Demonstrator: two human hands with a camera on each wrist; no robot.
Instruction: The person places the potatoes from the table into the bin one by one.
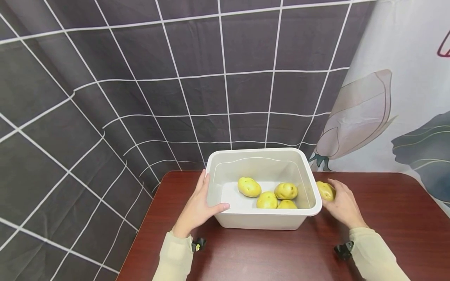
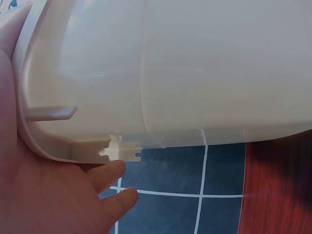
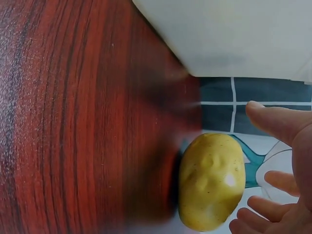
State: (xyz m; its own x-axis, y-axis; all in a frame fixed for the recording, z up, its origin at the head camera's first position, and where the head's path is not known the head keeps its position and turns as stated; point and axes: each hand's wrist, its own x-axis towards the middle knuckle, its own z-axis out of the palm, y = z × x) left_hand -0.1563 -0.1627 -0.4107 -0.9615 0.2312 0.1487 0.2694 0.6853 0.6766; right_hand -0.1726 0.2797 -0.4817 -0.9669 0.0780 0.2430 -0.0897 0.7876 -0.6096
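A white plastic tub [image 1: 260,220] stands on the table with several yellow potatoes [image 1: 249,187] inside. At its left front corner, my left hand [image 1: 197,208] holds the rim, thumb over the edge and fingers along the outer side. The left wrist view shows two of its fingers [image 2: 114,197] beneath the rim. Right of the tub, another potato [image 3: 212,183] lies on the table. My right hand [image 1: 342,203] reaches round this potato. In the right wrist view a gap separates the spread thumb and loosely bent fingers from it.
The red-brown wooden table [image 1: 246,257] ends close behind the tub. A dark cloth with white grid lines [image 1: 197,93] hangs behind and to the left. At the right hangs a pale cloth with a flower print [image 1: 362,113].
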